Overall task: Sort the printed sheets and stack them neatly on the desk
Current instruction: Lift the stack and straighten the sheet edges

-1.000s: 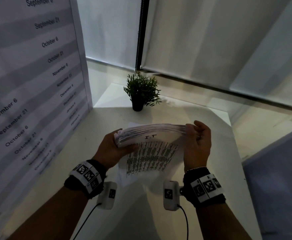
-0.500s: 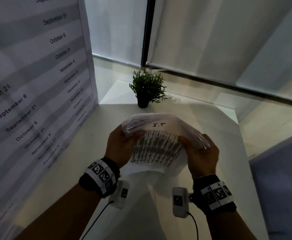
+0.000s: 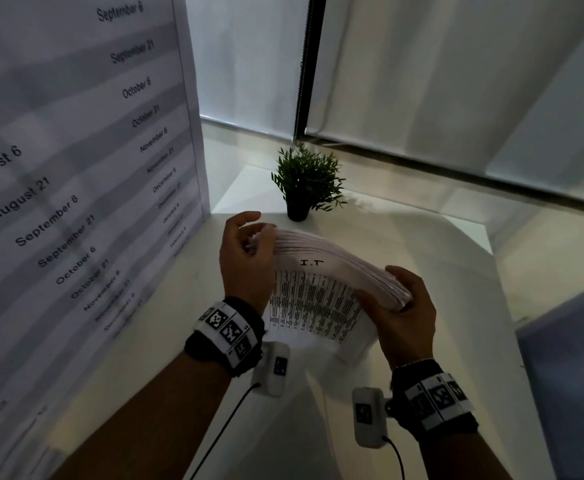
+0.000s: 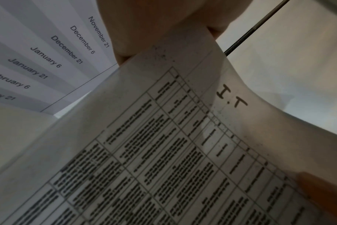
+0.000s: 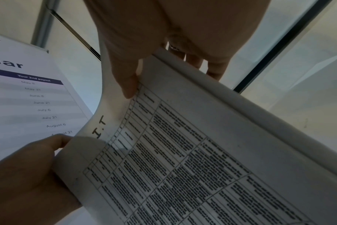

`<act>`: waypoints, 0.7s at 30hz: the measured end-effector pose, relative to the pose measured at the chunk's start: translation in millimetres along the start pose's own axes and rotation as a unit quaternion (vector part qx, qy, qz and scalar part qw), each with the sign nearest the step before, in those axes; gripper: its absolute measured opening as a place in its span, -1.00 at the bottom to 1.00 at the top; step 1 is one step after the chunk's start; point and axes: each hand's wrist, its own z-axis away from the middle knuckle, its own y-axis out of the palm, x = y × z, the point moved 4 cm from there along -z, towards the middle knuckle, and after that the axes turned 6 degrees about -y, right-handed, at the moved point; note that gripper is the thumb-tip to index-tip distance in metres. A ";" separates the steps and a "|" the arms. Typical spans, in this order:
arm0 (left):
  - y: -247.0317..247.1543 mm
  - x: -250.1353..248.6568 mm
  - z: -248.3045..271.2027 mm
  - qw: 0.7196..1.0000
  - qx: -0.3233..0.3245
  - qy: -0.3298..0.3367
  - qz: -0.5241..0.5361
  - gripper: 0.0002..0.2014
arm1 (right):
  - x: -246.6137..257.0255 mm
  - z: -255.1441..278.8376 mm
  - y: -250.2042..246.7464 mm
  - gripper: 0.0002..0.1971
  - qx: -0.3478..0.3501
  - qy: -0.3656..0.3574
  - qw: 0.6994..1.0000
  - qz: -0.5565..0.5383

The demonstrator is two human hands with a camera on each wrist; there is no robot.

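A thick stack of printed sheets (image 3: 318, 282) marked "I.T" is held between both hands above the white desk (image 3: 439, 258), bowed into an arch, with its printed table facing me. My left hand (image 3: 256, 233) grips the raised left end, fingers curled over the top edge. My right hand (image 3: 394, 292) grips the lower right end, thumb on the front sheet. In the left wrist view the stack (image 4: 183, 152) fills the frame under my palm (image 4: 154, 22). In the right wrist view the right thumb (image 5: 127, 85) presses the stack (image 5: 202, 167), and the left hand (image 5: 29, 175) clasps its far end.
A small potted plant (image 3: 306, 183) stands at the desk's far edge, just behind the stack. A tall calendar banner (image 3: 76, 168) walls off the left side. Roller blinds (image 3: 456, 81) hang behind the desk. A blue-grey surface (image 3: 567, 375) borders the desk at right.
The stack has tipped from level to slanted: my left hand rose with its end and my right hand dropped with the other. The sheets now bow more.
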 end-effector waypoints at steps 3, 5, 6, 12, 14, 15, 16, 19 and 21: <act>2.5 1.1 -0.8 1.000 0.015 0.005 0.005 -0.81 | -2.5 -0.8 1.5 -0.43 0.001 -0.001 1.000 -0.008; 4.0 -0.1 -0.9 1.000 0.022 0.007 -0.001 -0.80 | -5.0 -1.7 2.7 -0.52 0.005 0.001 1.000 -0.015; 3.7 0.1 -1.8 1.000 0.017 0.004 -0.002 -0.81 | -4.7 -1.9 3.5 -0.57 0.009 0.001 1.000 -0.017; 0.9 -0.7 -6.0 1.000 0.003 0.004 -0.016 -0.83 | -6.7 -5.0 7.1 -0.68 0.020 -0.011 1.000 0.001; 3.2 -2.7 -6.2 0.998 0.048 0.015 -0.032 -0.81 | -9.0 -6.6 8.3 -0.79 0.023 0.000 1.000 0.014; 3.5 -5.2 -7.7 0.996 0.065 0.028 -0.051 -0.78 | -8.2 -6.9 8.5 -0.84 0.025 0.004 1.000 0.012; 2.8 -7.7 -10.5 0.995 0.071 0.039 -0.064 -0.77 | -7.0 -7.1 8.8 -0.86 0.027 0.005 1.000 0.008; 3.0 -10.8 -21.5 0.994 0.071 0.032 -0.075 -0.84 | -4.7 -5.4 6.8 -0.86 0.029 0.001 1.000 0.008; 4.8 -7.7 -24.0 0.995 0.074 0.015 -0.067 -0.90 | -0.7 -3.6 6.9 -0.80 0.025 -0.001 1.000 0.005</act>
